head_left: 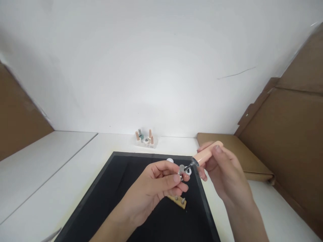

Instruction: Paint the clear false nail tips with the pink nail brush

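Note:
My right hand (pixel 223 164) is closed around the peach cap of a nail polish brush (pixel 205 154), tilted so its dark bristle end points down and left. Between the thumb and fingers of my left hand (pixel 161 179) is a small translucent nail tip (pixel 181 169), with a shiny metal piece at its base. The brush end is at the nail tip; whether they touch I cannot tell. Just behind the fingers a white ring-shaped thing (pixel 188 171) shows, partly covered. Below my left hand lies a yellowish strip (pixel 180 202) with small metal pegs, mostly hidden.
A black mat (pixel 113 188) covers the middle of the white table. At the back, a clear holder (pixel 146 144) carries several nail polish bottles. A white round object (pixel 170 160) lies near the mat's far edge. To the right is a flat cardboard box (pixel 227 148).

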Demonstrator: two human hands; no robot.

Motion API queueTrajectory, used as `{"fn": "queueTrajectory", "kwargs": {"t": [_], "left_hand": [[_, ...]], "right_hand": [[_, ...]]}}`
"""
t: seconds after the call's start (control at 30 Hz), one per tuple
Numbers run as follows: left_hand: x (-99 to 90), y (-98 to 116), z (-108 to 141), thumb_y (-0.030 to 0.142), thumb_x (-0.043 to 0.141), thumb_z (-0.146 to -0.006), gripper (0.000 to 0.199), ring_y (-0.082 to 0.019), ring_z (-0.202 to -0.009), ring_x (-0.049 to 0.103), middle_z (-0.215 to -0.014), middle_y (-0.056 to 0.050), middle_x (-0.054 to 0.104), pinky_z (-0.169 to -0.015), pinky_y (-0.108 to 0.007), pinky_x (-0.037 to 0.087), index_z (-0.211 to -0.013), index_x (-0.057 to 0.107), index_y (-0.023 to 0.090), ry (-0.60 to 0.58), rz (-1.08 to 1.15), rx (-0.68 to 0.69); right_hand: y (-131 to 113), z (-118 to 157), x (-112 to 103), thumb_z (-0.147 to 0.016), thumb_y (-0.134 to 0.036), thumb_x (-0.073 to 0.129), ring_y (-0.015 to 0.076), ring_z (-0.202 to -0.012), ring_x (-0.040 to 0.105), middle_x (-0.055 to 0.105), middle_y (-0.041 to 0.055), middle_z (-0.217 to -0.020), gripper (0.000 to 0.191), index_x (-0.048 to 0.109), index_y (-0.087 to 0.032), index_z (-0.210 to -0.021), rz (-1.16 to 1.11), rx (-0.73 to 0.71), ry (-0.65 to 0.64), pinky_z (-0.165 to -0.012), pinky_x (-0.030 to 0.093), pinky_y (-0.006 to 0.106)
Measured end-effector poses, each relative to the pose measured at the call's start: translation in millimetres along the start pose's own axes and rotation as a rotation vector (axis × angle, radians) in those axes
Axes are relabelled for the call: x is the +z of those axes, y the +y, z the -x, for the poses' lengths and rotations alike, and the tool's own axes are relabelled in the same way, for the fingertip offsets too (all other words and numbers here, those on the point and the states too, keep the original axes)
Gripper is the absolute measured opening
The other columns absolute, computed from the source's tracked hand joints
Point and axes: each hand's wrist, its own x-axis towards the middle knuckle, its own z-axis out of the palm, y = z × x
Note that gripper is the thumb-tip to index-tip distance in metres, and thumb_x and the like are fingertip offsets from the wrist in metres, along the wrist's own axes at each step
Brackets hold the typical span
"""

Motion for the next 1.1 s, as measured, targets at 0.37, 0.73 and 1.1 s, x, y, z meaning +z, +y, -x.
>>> {"fn": "queueTrajectory", "kwargs": {"t": [0.37,0.73,1.1], "left_hand": [[12.8,8.7,40.1,0.021,0.092,-0.066,0.02,-0.01,-0.063,0.07,-0.076,-0.004,0.079,-0.062,-0.018,0.055,-0.074,0.076,0.012,0.222,-0.07,0.087],[36.0,30.3,79.2,0.025,0.092,-0.067,0.02,-0.01,-0.06,0.068,-0.072,-0.003,0.078,-0.058,-0.017,0.051,-0.073,0.076,0.013,0.216,-0.132,0.108],[26.9,27.3,72.3,0.028,0.093,-0.066,0.023,-0.009,-0.055,0.068,-0.069,-0.004,0.078,-0.052,-0.014,0.051,-0.073,0.077,0.013,0.125,-0.059,0.079]], "right_hand": [[-18.7,7.0,23.7,-0.086,-0.053,0.068,0.0082,-0.043,0.054,0.061,-0.0018,-0.056,0.039,0.07,-0.016,-0.075,0.009,0.121,-0.06,-0.038,0.041,0.018],[-52.0,16.1,51.4,-0.088,-0.05,0.066,0.0068,-0.043,0.053,0.06,-0.0025,-0.056,0.038,0.07,-0.015,-0.075,-0.017,0.186,-0.138,-0.04,0.041,0.016],[-47.9,13.5,50.6,-0.087,-0.054,0.067,0.0055,-0.044,0.053,0.058,-0.0034,-0.056,0.039,0.072,-0.017,-0.075,-0.003,0.169,-0.113,-0.041,0.04,0.014]]}}
